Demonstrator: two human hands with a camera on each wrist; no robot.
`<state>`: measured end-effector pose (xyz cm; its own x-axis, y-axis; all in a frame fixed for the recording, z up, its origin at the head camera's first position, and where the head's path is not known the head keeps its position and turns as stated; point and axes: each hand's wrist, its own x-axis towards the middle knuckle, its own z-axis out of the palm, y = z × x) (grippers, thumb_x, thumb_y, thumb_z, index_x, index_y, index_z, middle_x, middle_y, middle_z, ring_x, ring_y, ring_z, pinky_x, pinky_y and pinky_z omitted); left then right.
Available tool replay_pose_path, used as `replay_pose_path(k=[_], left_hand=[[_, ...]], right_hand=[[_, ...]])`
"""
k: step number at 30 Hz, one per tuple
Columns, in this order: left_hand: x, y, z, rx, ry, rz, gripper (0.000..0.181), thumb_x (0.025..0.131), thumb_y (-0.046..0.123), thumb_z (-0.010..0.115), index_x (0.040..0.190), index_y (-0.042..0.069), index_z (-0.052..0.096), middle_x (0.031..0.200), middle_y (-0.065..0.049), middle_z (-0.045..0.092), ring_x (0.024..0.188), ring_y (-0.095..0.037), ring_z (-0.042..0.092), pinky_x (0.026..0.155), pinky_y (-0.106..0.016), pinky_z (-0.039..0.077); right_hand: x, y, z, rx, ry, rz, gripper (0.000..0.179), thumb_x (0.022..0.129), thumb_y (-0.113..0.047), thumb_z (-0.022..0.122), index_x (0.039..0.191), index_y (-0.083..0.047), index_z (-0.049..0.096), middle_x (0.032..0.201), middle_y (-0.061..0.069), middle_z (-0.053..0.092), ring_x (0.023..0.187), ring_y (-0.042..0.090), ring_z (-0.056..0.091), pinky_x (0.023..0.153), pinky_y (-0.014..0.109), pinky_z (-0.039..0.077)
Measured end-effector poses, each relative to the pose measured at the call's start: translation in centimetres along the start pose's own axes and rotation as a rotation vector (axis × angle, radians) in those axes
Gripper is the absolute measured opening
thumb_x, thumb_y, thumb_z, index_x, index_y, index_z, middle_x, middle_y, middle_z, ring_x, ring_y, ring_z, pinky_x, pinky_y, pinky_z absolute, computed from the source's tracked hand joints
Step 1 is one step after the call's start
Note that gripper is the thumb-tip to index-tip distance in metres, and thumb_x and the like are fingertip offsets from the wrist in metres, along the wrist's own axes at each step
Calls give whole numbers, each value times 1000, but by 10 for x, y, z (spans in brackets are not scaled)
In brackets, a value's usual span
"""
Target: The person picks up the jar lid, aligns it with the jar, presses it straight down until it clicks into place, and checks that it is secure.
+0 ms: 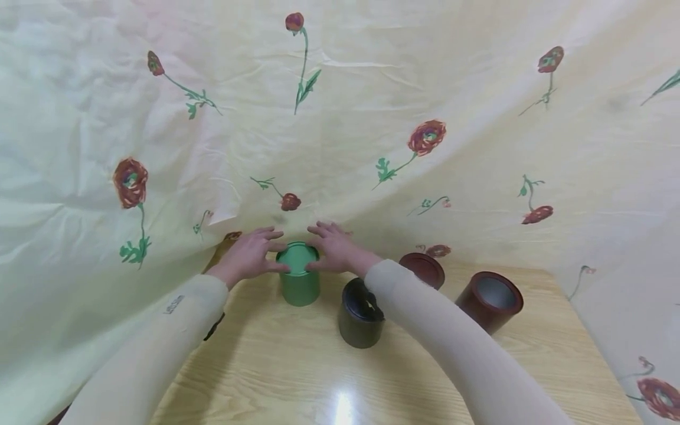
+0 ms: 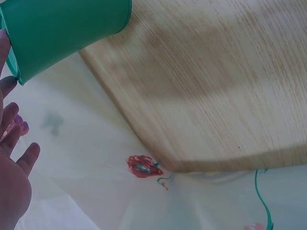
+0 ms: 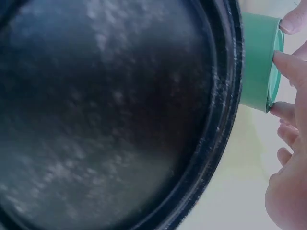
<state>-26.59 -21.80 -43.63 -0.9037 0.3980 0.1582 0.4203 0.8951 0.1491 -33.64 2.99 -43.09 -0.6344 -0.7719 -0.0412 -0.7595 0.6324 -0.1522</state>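
A green can (image 1: 300, 289) with a round green lid (image 1: 297, 257) on top stands upright near the table's back edge. My left hand (image 1: 249, 252) is at the left side of its top, thumb and index finger at the lid's edge, other fingers spread. Opposite it, my right hand (image 1: 336, 249) has its thumb and fingertips at the right of the rim. In the right wrist view, fingertips touch the green can (image 3: 258, 62) around its rim. Below my right wrist stands a black can (image 1: 360, 327), whose dark round top (image 3: 105, 115) fills much of the right wrist view.
An uncapped dark red can (image 1: 491, 301) with a grey inside stands to the right. A dark red round top (image 1: 423, 268) shows partly behind my right forearm. Flower-printed cloth (image 1: 361, 88) hangs behind and beside the wood-grain table (image 1: 276, 366).
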Motion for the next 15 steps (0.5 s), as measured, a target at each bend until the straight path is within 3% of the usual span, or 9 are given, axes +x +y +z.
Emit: replay_pose_path(k=[7,15], left_hand=[[-3,-4,-1,3,-15,-1,64,88,53,85,135,10,76,157,-19,56,151,-46,42,120,-66,39],[3,-3,1,-10,-33,2,65,89,56,82,137,12,75,159,-19,54,152,-46,41,121,-65,37]], right_hand=[[-8,-10,-4,-22,5,-8,66,103,-53,67,156,-16,57,175,12,31,165,36,15,133,56,9],[-12,-11,-4,-61,3,46,63,105,-55,62,156,-19,57,175,10,31,165,34,16,133,55,10]])
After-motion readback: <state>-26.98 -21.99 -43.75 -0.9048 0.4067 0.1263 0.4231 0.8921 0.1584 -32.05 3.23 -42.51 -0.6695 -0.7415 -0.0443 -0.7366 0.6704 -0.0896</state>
